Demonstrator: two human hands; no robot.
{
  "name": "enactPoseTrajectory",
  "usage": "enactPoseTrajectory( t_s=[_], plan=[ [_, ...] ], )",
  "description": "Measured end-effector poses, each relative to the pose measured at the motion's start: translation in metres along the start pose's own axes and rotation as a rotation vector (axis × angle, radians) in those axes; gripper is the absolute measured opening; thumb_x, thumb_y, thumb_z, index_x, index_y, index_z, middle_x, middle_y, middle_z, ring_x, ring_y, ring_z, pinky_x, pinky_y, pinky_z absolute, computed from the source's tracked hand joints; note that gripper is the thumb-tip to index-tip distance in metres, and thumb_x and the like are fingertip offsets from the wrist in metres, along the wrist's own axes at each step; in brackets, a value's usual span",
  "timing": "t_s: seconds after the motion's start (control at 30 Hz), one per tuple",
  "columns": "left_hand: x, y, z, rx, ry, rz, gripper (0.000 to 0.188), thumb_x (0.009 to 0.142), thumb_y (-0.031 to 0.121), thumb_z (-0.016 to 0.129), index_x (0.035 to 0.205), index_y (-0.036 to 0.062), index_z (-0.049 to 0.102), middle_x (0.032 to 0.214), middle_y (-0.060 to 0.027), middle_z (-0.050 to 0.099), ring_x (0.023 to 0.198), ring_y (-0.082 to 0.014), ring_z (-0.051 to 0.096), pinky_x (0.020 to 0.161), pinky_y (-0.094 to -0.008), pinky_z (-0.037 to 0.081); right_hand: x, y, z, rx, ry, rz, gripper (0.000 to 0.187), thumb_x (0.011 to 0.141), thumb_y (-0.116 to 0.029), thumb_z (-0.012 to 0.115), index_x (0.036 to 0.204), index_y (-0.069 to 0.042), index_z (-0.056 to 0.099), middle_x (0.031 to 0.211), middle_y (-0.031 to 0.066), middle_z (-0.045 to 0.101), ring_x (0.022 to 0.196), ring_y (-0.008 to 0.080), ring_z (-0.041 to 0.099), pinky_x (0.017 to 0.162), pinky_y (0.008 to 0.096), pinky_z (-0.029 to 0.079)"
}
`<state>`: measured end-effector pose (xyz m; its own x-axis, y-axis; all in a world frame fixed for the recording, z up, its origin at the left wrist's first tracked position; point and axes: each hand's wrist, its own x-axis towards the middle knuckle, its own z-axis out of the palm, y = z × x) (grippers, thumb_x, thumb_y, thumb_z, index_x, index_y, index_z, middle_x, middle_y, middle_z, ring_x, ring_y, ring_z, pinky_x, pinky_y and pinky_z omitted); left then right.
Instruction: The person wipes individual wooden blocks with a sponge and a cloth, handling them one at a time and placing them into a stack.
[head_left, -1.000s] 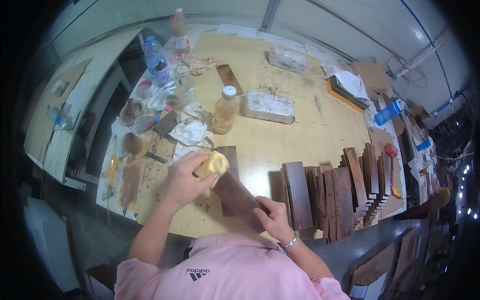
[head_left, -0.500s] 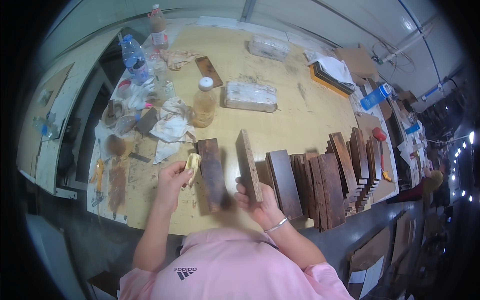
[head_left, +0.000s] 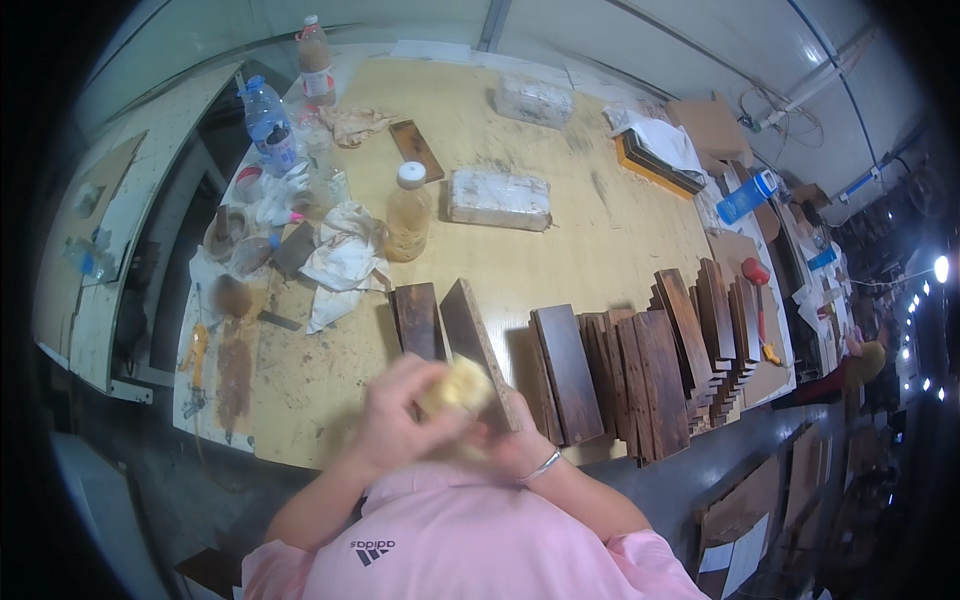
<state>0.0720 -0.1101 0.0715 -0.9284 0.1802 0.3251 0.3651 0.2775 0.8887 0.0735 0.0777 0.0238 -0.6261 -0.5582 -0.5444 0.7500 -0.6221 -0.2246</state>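
Observation:
Between the thumb and fingers of my left hand (head_left: 398, 412) is a pale yellow sponge pad (head_left: 462, 388), smeared by motion. It is at the left face of a brown wooden board (head_left: 468, 325); whether they touch I cannot make out. My right hand (head_left: 518, 445) grips that board low down, holding it up on its narrow edge, with its speckled chipboard edge showing. Left of it, dark stained boards (head_left: 418, 315) lie together, partly hidden behind my left hand. To the right of my right hand, a dark brown board (head_left: 568, 365) leads a row of several similar boards.
More boards (head_left: 690, 315) stand stacked along the table's right side. A capped bottle of amber liquid (head_left: 408, 215) stands beside a crumpled white cloth (head_left: 345, 260). Farther back lie wrapped blocks (head_left: 500, 198). Plastic bottles (head_left: 267, 120) crowd the far left; a red-headed tool (head_left: 756, 270) lies right.
My left hand has moved right with the sponge pad, across the dark boards to the held board. That board has shifted slightly left and tilted more.

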Motion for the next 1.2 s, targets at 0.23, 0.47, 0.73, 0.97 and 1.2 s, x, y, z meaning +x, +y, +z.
enactPoseTrajectory(
  t_s=[0.23, 0.47, 0.73, 0.97, 1.2],
  plan=[
    [0.035, -0.033, -0.015, 0.08, 0.041, -0.04, 0.034, 0.074, 0.011, 0.076, 0.105, -0.0013, 0.069, 0.093, -0.0089, 0.066, 0.08, -0.0166, 0.062, 0.068, -0.0285, 0.05, -0.014, 0.016, 0.009, -0.192, 0.037, 0.165, 0.049, 0.102, -0.049, 0.041, 0.109, -0.004, 0.058, 0.064, 0.0041, 0.048, 0.045, 0.0134, 0.043, 0.037, 0.0268, 0.035],
    [0.031, -0.1, -0.065, -0.066, 0.292, -0.316, 0.027, 0.083, -0.001, 0.072, 0.109, -0.0052, 0.067, 0.098, -0.0055, 0.067, 0.078, -0.0085, 0.062, 0.066, -0.022, 0.048, -0.037, 0.009, -0.02, -0.919, 0.226, -0.501, 0.055, 0.087, -0.05, 0.065, 0.106, 0.001, 0.061, 0.067, 0.0075, 0.051, 0.06, 0.0226, 0.054, 0.059, 0.0364, 0.048],
    [-0.012, -0.102, -0.062, -0.222, 0.215, -0.511, 0.026, 0.086, -0.002, 0.068, 0.112, -0.0067, 0.064, 0.095, -0.0054, 0.069, 0.077, -0.0054, 0.062, 0.066, -0.0204, 0.048, -0.071, -0.039, -0.03, -1.966, 1.141, -0.906, 0.058, 0.067, -0.032, 0.081, 0.109, 0.005, 0.066, 0.097, 0.0148, 0.051, 0.091, 0.0314, 0.054, 0.079, 0.0413, 0.048],
    [-0.019, -0.107, -0.051, -0.192, 0.211, -0.504, 0.03, 0.086, 0.0, 0.07, 0.115, -0.0059, 0.065, 0.088, -0.0024, 0.068, 0.073, -0.0038, 0.06, 0.061, -0.0195, 0.047, -0.02, -0.012, -0.003, -1.812, 0.675, -0.803, 0.069, 0.071, -0.033, 0.081, 0.127, 0.0, 0.057, 0.108, 0.0163, 0.057, 0.101, 0.0307, 0.059, 0.084, 0.042, 0.051],
    [-0.029, -0.101, -0.044, -0.224, 0.221, -0.467, 0.028, 0.084, 0.003, 0.074, 0.109, -0.0047, 0.066, 0.086, -0.0002, 0.065, 0.069, -0.0021, 0.056, 0.058, -0.0191, 0.044, 0.063, 0.01, 0.016, -1.984, 0.559, -0.554, 0.075, 0.072, -0.044, 0.08, 0.123, 0.003, 0.052, 0.106, 0.0191, 0.062, 0.099, 0.0379, 0.063, 0.083, 0.0439, 0.053]
  ],
)
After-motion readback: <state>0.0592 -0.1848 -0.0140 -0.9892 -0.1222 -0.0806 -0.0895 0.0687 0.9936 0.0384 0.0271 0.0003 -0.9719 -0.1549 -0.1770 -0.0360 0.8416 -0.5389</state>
